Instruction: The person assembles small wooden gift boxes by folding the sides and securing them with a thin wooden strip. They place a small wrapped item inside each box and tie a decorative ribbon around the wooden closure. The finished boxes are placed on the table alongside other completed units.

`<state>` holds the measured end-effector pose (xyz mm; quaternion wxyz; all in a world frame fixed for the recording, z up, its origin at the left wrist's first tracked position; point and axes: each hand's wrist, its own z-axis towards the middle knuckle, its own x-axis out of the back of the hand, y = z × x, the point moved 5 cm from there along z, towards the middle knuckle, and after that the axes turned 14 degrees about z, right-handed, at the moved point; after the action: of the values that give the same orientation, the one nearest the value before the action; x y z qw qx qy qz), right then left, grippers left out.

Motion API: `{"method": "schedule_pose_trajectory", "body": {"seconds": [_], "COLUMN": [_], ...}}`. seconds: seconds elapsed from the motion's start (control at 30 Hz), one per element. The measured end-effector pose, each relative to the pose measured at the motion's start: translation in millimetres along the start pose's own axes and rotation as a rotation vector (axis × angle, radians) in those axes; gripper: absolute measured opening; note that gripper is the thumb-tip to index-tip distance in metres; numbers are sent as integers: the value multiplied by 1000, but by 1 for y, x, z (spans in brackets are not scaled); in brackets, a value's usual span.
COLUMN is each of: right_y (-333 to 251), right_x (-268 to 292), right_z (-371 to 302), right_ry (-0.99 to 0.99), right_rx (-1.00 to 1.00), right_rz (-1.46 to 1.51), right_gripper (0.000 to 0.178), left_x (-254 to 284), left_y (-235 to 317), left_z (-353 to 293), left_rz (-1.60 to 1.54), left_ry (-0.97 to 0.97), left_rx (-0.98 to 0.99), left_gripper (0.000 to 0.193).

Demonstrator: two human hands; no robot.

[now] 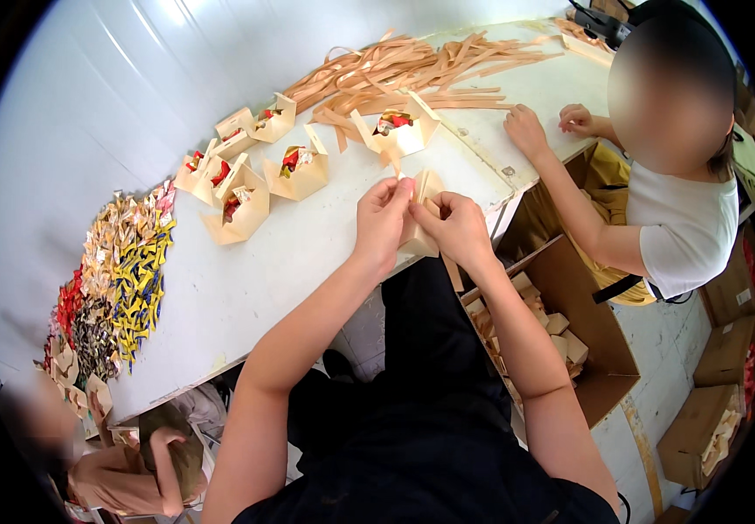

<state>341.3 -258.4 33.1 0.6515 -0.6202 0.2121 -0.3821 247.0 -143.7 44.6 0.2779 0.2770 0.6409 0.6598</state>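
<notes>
Between my two hands, over the table's near edge, is a small cream candy box (428,185), with a tan ribbon (453,273) at it whose end hangs below. My left hand (380,218) pinches the ribbon at the box's left side, thumb against fingers. On the other side my right hand (458,227) is closed on the box and ribbon; its fingers partly hide both. Just beyond my hands stands an open cream box (411,134) filled with wrapped candies. More open boxes (297,179) with candies in them stand to the left.
Loose tan ribbons (395,70) lie along the back of the white table (281,262). Wrapped candies (129,262) are heaped at the left. A carton (600,349) of cream boxes stands below right. One co-worker sits at the right (683,227), another at lower left (120,476).
</notes>
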Motion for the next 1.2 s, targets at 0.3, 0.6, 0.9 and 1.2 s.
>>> {"method": "schedule_pose_trajectory", "body": {"seconds": [0.3, 0.6, 0.9, 1.2], "right_y": [6, -33, -101, -38], "right_x": [13, 41, -25, 43], "right_z": [17, 26, 5, 46], "right_ry": [-431, -473, -525, 15], "right_rx": [-219, -652, -591, -155], "right_rz": [157, 1538, 1254, 8], "right_gripper": [49, 17, 34, 62], "left_x": [-15, -17, -14, -12], "left_y": [-6, -15, -28, -19], "left_z": [18, 24, 27, 25], "left_rz": [-125, 17, -194, -116], "left_ry": [-203, -231, -204, -227], "left_rx": [-143, -278, -404, -196], "left_gripper": [20, 19, 17, 37]}}
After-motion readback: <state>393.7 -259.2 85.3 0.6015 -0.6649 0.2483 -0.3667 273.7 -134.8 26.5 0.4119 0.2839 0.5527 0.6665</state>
